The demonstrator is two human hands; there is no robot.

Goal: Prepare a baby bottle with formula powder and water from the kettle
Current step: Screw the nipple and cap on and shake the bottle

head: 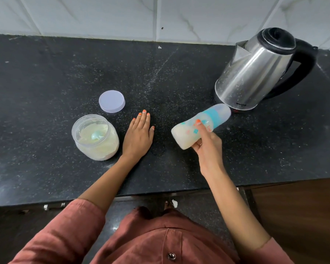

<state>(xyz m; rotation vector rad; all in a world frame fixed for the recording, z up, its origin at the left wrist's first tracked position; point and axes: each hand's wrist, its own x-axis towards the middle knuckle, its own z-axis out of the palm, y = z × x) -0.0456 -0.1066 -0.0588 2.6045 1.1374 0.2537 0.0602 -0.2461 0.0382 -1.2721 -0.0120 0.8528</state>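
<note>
My right hand (pixel 208 147) grips the baby bottle (pixel 187 134) near its base and holds it tilted above the counter, cap end pointing up and right toward the kettle. The bottle holds milky white liquid and has a blue collar with a clear cap on. My left hand (pixel 138 133) lies flat on the black counter, fingers straight, holding nothing. Left of it stands the open formula jar (pixel 95 137) with pale powder and a light green scoop (pixel 96 134) inside. The steel kettle (pixel 255 71) with a black handle stands at the back right, lid closed.
The jar's pale lilac lid (pixel 111 101) lies flat on the black speckled counter (pixel 46 82) behind the jar. A white tiled wall (pixel 160 16) runs along the back. The counter's front edge is close to my body; a brown cabinet front (pixel 297 216) is at lower right.
</note>
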